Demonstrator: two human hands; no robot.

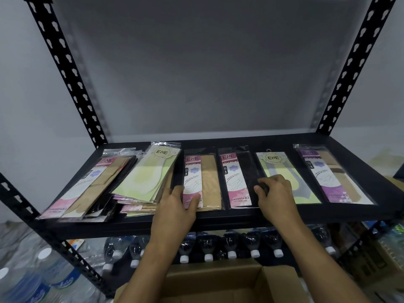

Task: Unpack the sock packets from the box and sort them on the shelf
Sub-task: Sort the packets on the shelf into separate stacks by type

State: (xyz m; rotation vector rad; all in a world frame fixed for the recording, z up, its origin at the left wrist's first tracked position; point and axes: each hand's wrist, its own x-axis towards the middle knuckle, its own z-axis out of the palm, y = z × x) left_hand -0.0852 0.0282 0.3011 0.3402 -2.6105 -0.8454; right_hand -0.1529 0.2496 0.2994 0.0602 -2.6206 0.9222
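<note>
Pressing the beige packet (210, 182) flat on the shelf (240, 218), your left hand (175, 204) lies released; your right hand (278, 193) pinches the black packet (247, 169).

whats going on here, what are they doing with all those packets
A person is sorting sock packets on a black metal shelf. The left hand rests on the beige stocking packet. The right hand has its fingers curled at the edge of the black stocking packet; whether it grips cannot be told. A green packet and a purple-labelled packet lie singly to the right, a loose pile sits at the left, and an open cardboard box stands below.
</note>
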